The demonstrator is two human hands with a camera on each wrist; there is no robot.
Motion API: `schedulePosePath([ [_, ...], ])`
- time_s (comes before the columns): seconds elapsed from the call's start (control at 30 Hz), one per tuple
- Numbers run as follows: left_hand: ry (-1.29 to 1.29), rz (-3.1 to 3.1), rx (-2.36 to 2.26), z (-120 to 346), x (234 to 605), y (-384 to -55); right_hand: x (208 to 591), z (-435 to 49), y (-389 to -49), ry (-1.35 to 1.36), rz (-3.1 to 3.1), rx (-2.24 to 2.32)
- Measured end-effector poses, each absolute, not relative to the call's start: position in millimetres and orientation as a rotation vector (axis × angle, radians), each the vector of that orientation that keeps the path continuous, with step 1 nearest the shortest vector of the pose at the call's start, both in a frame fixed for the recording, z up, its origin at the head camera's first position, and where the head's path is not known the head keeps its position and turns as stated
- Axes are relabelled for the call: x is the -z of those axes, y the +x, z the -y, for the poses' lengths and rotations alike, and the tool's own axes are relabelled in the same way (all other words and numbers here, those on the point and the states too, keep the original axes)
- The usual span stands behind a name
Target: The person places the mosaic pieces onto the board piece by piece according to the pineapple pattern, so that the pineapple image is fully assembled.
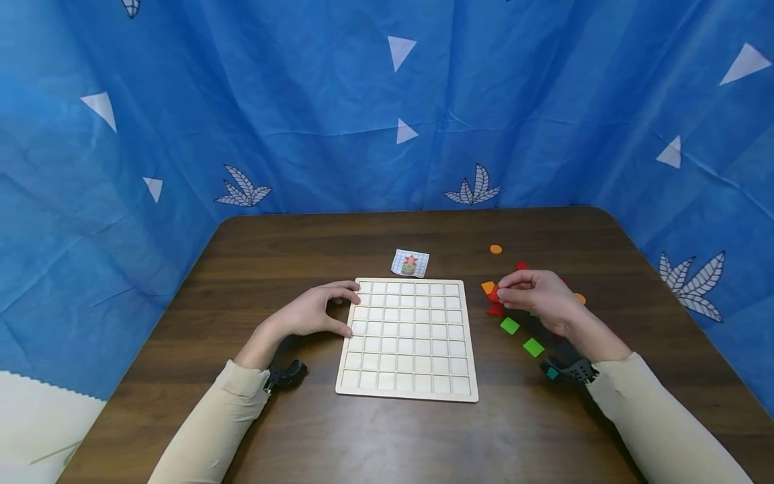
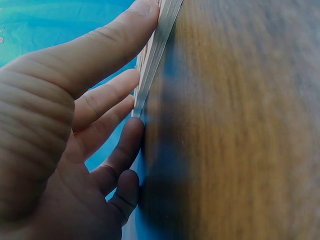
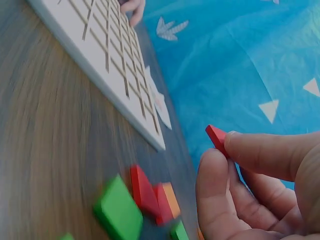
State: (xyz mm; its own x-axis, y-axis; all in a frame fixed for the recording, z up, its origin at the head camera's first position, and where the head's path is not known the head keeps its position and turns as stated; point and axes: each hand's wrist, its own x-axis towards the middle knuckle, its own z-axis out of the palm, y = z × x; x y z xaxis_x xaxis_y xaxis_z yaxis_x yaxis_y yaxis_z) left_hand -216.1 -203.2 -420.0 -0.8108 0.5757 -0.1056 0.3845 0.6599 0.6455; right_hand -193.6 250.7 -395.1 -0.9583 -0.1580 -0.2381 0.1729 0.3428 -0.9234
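Observation:
A pale square board (image 1: 406,339) with a raised grid lies on the table. My left hand (image 1: 314,310) is at its left side, thumb and fingertips touching the edge with the fingers loosely extended. In the left wrist view, the thumb (image 2: 100,50) meets the board's rim. To the right of the board, my right hand (image 1: 541,299) pinches a small flat red piece (image 3: 217,137) between thumb and index finger. Under that hand lie loose pieces, including a green square (image 3: 119,210) and a red triangle (image 3: 142,187). The hand hides part of this group.
A small card (image 1: 410,263) with a coloured picture on a grid lies behind the board. An orange disc (image 1: 496,249) sits farther back on the right. Another green square (image 1: 534,347) lies in front of the right hand. A blue patterned curtain (image 1: 338,107) hangs behind the table.

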Motion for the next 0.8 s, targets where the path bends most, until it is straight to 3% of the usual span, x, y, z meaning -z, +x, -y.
schedulePosePath([
  [0.47,0.768,-2.583,-0.883,199.8,420.4,-219.1,399.6,-193.1,-208.7,-0.075,-2.203,1.593],
  [0.8,0.753,-2.59,-0.907,203.1,422.7,-218.2,402.7,-156.9,-214.6,0.041,-2.068,1.755],
])
